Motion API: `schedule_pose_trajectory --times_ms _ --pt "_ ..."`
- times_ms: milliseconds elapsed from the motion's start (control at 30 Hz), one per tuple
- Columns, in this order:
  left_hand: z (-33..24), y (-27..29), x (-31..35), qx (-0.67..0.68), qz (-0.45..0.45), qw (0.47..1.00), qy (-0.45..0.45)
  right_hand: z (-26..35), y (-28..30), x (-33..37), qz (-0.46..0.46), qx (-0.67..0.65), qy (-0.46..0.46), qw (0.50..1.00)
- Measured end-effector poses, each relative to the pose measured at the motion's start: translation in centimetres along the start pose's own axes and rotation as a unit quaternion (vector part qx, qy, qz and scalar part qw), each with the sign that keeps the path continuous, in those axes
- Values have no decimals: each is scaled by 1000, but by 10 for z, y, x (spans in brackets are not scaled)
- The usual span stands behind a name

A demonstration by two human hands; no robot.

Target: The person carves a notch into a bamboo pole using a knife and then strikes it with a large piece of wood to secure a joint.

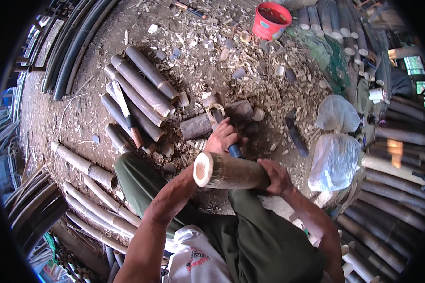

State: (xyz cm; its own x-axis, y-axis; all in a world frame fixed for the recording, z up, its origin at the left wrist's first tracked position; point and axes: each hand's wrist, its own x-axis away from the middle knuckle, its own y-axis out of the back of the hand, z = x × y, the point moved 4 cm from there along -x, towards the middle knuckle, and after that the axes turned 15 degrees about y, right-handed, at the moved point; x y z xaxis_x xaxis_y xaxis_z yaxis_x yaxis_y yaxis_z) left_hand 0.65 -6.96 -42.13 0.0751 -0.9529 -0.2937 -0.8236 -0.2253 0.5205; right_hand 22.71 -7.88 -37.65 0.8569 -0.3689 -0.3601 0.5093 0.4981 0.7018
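My right hand [276, 178] is closed around the right end of a short, thick bamboo section [236, 172], held crosswise over my knees. Its pale cut end, with a hollow in the middle, faces left. Beyond it, my left hand [224, 137] is closed on a blue-handled tool [234, 151]. A grey part of this tool shows past the fingers, beside a pale ring-like piece; its exact kind is unclear. My left forearm passes partly behind the bamboo. A rough dark log [194, 127] lies on the ground just past the left hand.
Cut bamboo lengths [144, 89] lie at left, with a wooden-handled knife [121, 101] on them. Chips litter the ground around a red bucket [272, 23]. Clear plastic bags [334, 162] stand at right, near stacked bamboo poles [394, 203]. More poles [82, 45] lie far left.
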Motion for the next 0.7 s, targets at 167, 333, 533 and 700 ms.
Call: schedule_pose_trajectory --times_ms 167,333,533,700 --pt "3 1 -1 -22 22 999 -10 15 10 4 2 -66 103 992" --pt "-19 9 2 19 33 999 10 12 24 2 20 -25 4 999" --pt "-4 13 -2 -18 31 999 1 21 23 -14 -14 -72 56 996" --pt "-1 8 2 -25 39 999 -4 23 22 -5 -23 -66 96 993"
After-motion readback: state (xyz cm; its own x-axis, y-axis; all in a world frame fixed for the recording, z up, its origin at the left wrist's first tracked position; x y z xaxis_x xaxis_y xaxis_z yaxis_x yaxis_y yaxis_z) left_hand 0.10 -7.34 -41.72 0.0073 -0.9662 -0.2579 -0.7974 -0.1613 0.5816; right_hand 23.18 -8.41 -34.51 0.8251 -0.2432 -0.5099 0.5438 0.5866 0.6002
